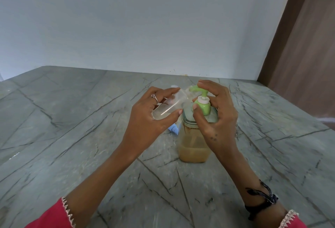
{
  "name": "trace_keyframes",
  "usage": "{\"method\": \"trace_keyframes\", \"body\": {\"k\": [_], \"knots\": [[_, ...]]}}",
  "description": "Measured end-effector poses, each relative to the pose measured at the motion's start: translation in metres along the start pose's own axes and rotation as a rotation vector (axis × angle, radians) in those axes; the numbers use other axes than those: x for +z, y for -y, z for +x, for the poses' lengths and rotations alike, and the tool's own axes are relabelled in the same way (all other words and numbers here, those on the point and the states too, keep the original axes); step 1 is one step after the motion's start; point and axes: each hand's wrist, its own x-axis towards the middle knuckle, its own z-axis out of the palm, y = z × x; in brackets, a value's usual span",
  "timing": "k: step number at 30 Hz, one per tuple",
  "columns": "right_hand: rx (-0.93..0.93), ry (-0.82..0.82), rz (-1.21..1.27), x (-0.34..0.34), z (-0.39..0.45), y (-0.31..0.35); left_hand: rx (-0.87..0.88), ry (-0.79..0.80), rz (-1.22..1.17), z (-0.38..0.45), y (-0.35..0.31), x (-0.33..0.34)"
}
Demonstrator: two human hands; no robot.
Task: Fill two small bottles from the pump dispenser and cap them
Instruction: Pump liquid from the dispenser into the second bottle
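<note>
Both forearms reach forward from red sleeves and meet near the middle. The left hand (pixel 148 117) is raised, its thumb and fingers curled around a small bottle (pixel 168 106) that lies tilted. The right hand (pixel 215 111) is arched over the pump dispenser (pixel 197 131), fingertips on the pump head and thumb at the collar.

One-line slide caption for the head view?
Left hand tilts clear small bottle to green pump; right hand works it.
</note>
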Motion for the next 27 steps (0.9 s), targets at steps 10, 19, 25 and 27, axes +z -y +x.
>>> {"method": "trace_keyframes", "body": {"k": [10,19,25,27], "knots": [[-0.020,-0.028,-0.080,0.0004,0.0045,-0.0017,-0.003,0.014,-0.002,-0.0027,0.0007,0.0000],[-0.015,-0.018,-0.047,-0.0001,0.0032,0.0000,0.018,0.015,0.006,-0.0025,0.0020,-0.0002],[-0.001,0.009,-0.048,-0.0009,0.0024,-0.0027,0.007,-0.004,-0.014,-0.0001,-0.0002,0.0019],[0.001,0.003,-0.060,-0.0011,0.0027,-0.0033,0.011,-0.006,-0.006,0.0000,0.0005,0.0020]]}}
